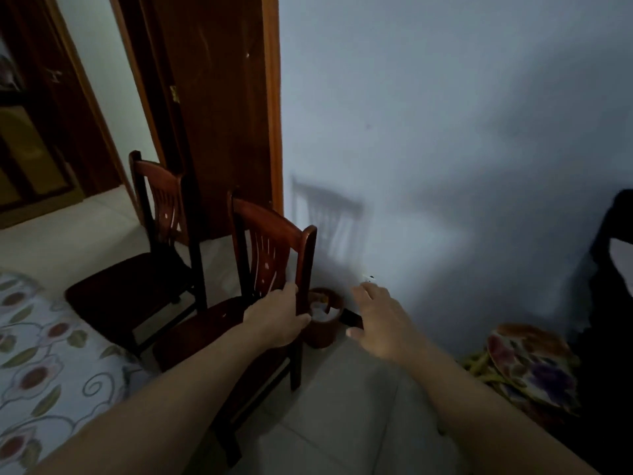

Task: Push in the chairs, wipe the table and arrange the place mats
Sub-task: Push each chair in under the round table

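L hand (pixel 279 320) grips near chair's (pixel 274 248) back post. R hand (pixel 380 323) w/ fingers spread, holds nothing, hovering just right of it, above bin (pixel 323 329).

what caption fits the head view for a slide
Left hand grips the near chair by its back post, right hand open beside it, above a small bin.

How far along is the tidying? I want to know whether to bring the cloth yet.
Nothing looks finished. In hand: the left hand grips the near chair by its back post; the right hand hovers open. Left: both it and the far chair stand out from the table, then wiping and mats.
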Demonstrator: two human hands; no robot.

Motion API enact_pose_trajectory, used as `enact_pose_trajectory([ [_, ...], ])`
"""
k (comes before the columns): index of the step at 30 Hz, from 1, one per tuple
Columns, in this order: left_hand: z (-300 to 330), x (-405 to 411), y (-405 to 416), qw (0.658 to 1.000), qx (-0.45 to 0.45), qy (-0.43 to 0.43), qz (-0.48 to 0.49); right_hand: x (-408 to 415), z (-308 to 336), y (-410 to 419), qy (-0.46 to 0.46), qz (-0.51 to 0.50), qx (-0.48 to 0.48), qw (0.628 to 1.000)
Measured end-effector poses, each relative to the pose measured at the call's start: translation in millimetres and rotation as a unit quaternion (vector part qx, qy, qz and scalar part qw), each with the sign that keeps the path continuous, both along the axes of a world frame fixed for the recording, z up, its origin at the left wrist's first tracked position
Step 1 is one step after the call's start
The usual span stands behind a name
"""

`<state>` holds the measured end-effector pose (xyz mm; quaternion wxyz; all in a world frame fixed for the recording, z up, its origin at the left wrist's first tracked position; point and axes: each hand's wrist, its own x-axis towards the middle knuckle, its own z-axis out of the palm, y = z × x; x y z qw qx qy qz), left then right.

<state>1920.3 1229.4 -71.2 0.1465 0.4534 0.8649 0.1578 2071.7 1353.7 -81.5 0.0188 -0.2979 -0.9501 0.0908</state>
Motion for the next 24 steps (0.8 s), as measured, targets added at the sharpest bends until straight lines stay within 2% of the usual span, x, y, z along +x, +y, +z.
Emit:
enact_pose_trajectory([
  [8, 0, -58, 109, 0.994, -0.028, -0.01, 0.103, -93, -7, 135, 0.018, 0.081, -0.032, 0.996],
  [15, -22, -141, 198, 0.982, -0.009, -0.024, 0.186, -195, -22, 228, 0.02, 0.156, -0.001, 0.988],
  [24, -49, -220, 262, 0.942, -0.032, -0.071, 0.326, -314, -43, 287, 0.002, 0.281, -0.011, 0.96],
])
